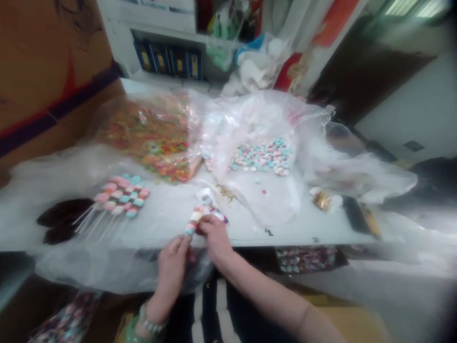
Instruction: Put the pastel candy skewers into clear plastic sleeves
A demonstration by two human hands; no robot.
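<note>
Both of my hands meet at the table's front edge, holding a short stick threaded with pastel pink, white and teal candies (198,217). My left hand (173,266) grips its lower end, and a beaded bracelet circles that wrist. My right hand (214,238) pinches the candies from the right. A small white paper scrap (204,195) lies just beyond them. To the left, a bunch of finished candy sticks (121,196) rests on the white table (167,224). A heap of loose pastel candies (262,157) lies on clear plastic (250,124).
A large clear bag of multicoloured candy (152,138) lies at the back left. Dark brown pieces (64,220) lie left of the sticks. A gold packet (322,200) and a black object (357,214) sit at the right. Plastic sheeting hangs over the table's front edge.
</note>
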